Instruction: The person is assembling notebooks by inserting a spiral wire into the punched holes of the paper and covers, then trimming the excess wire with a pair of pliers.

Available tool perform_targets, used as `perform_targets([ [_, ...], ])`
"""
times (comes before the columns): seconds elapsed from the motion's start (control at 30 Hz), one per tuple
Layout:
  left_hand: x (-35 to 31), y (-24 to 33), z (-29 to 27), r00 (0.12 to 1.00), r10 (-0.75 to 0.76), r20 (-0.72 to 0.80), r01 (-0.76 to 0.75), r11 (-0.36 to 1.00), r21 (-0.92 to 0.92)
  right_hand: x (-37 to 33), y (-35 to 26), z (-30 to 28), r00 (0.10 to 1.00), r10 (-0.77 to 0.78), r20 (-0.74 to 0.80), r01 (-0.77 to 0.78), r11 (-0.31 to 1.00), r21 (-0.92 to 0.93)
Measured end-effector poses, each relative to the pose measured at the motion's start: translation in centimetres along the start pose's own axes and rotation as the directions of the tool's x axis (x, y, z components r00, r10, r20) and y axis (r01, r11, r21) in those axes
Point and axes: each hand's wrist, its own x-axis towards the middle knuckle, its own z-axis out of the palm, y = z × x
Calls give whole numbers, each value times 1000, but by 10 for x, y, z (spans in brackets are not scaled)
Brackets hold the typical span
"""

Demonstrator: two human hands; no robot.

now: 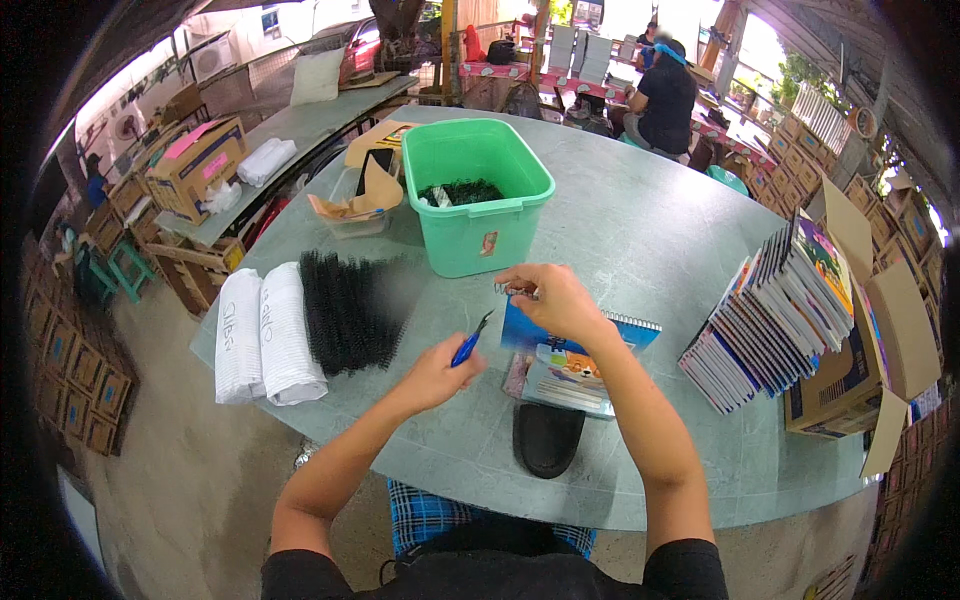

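My left hand [440, 375] is closed around the blue handles of a small pair of pliers [471, 342], whose dark jaws point up and right. Just across from the jaws, my right hand [560, 300] pinches the left end of the coil on a blue spiral notebook [515, 330]. That notebook is tilted over another notebook [570, 385] with a cartoon animal on its cover. A black, rounded, shoe-like piece [548, 440] lies at the near side of them. Left of my hands sits a bundle of black plastic coils [345, 310].
A green bin [480, 235] with black coils inside stands ahead. White wrapped bundles [240, 340] lie at left. Stacked spiral notebooks [765, 320] and an open carton [840, 390] are at right. A phone [375, 165] rests behind. Another person [665, 105] sits farther off.
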Motion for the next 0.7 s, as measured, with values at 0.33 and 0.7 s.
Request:
perform_targets([
  [0.33, 6, 35, -2, 983, 151, -105, -160, 983, -86, -6, -8, 8, 994, -78, 75, 82, 996, -45],
  [0.7, -2, 48, -10, 925, -125, 359, 358, 603, -713, -10, -9, 10, 989, 47, -140, -69, 985, -159],
])
